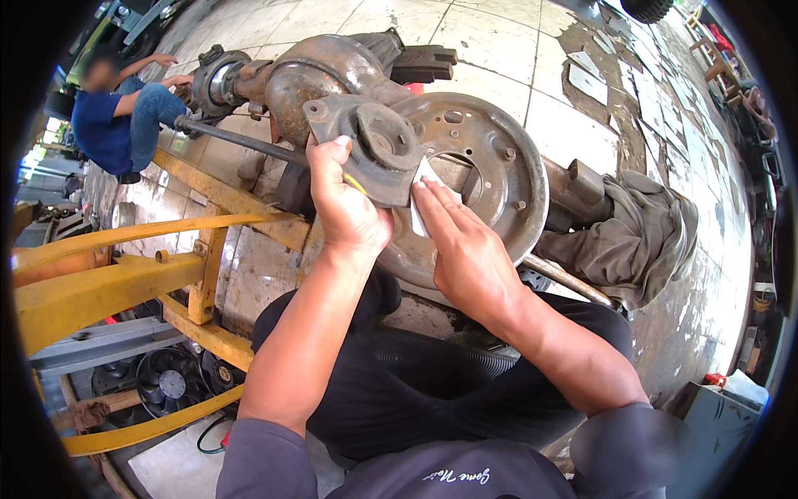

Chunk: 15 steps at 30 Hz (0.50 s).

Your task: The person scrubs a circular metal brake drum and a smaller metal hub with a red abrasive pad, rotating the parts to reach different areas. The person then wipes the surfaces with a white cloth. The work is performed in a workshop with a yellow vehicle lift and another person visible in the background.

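My left hand grips a dark grey metal flange plate with a raised round collar and a bolt hole at its corner. The thumb lies on its near face; the other fingers are hidden behind. A thin yellow strip shows beside the thumb. With fingers together and stretched out, my right hand presses a white sheet, like paper or sandpaper, against the plate's right edge. Just behind is a round, worn brake backing plate with a central hole, mounted on a rusty axle housing.
A yellow metal frame stands at the left, with black fans beneath it. A long rod runs toward a seated person in blue. Grey cloth drapes the axle's right end. Broken tiles lie at the far right.
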{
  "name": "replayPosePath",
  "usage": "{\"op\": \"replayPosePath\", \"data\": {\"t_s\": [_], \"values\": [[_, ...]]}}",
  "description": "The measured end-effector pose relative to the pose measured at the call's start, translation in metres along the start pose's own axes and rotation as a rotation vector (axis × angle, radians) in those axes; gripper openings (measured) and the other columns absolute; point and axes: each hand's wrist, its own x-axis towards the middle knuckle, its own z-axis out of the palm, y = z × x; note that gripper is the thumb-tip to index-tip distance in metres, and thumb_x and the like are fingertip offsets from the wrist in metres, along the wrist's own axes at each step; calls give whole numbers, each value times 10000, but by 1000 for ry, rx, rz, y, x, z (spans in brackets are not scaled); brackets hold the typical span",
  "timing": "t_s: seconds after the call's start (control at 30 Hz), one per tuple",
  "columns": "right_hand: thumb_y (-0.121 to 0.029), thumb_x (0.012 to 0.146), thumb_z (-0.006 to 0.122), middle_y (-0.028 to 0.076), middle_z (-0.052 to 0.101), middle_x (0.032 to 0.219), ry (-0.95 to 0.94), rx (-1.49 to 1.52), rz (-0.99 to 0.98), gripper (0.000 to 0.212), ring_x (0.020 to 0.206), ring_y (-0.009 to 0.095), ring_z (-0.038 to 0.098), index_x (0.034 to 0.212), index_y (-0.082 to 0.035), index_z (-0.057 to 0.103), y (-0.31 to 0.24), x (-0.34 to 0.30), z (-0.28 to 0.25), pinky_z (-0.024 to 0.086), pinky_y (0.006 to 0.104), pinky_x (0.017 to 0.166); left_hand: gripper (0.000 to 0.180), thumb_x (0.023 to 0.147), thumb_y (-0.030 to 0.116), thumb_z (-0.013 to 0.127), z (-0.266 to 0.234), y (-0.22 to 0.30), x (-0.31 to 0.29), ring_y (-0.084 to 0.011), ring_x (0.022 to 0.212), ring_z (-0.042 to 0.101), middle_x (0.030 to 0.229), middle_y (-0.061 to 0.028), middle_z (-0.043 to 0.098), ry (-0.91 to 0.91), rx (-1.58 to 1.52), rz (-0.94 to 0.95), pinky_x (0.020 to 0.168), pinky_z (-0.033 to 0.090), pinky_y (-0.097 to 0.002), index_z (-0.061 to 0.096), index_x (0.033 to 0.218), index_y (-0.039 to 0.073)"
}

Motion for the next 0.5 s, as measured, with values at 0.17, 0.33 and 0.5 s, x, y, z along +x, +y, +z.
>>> {"op": "replayPosePath", "data": {"t_s": [0.17, 0.33, 0.5], "values": [[67, 806, 584, 323, 528, 1434, 9, -54, 27, 646, 1367, 416, 517, 1437, 110, 452, 14, 10, 11, 415, 468, 1156, 469, 876, 343, 547, 1, 0, 2, -262, 1128, 621, 1192, -101, 654, 11, -6, -32, 1020, 477, -430, 608, 1228, 39], [61, 817, 576, 329, 536, 1418, -1, -68, -59, 618, 1349, 413, 531, 1419, 128, 454, 1, 1, 2, 425, 454, 1144, 416, 892, 277, 535, -8, 1, 3, -232, 1145, 583, 1210, -78, 597, -17, -14, -24, 1028, 463, -417, 560, 1259, 83], [59, 820, 574, 317, 553, 1404, 26, -53, -38, 609, 1337, 415, 541, 1416, 117, 464, 4, 3, 6, 430, 455, 1136, 416, 900, 237, 525, -5, 3, 1, -217, 1157, 558, 1218, -69, 561, -69, -32, -31, 1040, 452, -412, 522, 1295, 105]]}}
